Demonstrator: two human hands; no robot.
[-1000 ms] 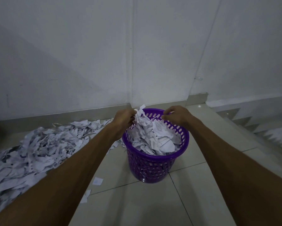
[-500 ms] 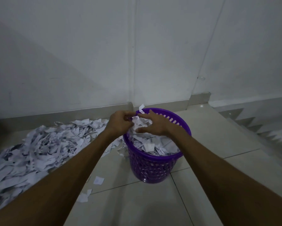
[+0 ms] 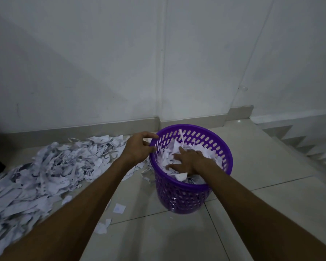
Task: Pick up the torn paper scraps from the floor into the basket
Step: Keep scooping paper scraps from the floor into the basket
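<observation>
- Head view: a purple plastic basket [image 3: 184, 198] with slotted walls stands upright on the tiled floor [image 3: 271, 213], close to the corner of a white wall [image 3: 102, 63].
- The basket is filled almost to its rim with torn paper scraps [image 3: 205, 153], white with some dark print.
- The right hand [image 3: 188, 162] lies palm down inside the basket on top of the scraps, its fingers straight and spread, pressing on the paper and gripping nothing.
- The left hand [image 3: 139, 149] is at the basket's left rim, its fingers curled towards the rim; the light is dim, so whether it grips the rim, pinches a scrap or holds nothing cannot be told.
- A wide heap of scraps [image 3: 36, 176] covers the floor to the left of the basket, running from the skirting board [image 3: 73, 127] towards the near left corner of the picture, and reaches up to the basket's left side.
- A few loose pieces lie apart from the heap on the tiles in front of the basket: a small square scrap [image 3: 119, 208] and another crumpled piece [image 3: 102, 227] nearer the camera.
- Both bare forearms reach in from the bottom edge, the left over the heap's edge, the right over the basket's near rim.
- To the far right, stair steps [image 3: 309, 144] go down beside the landing.
</observation>
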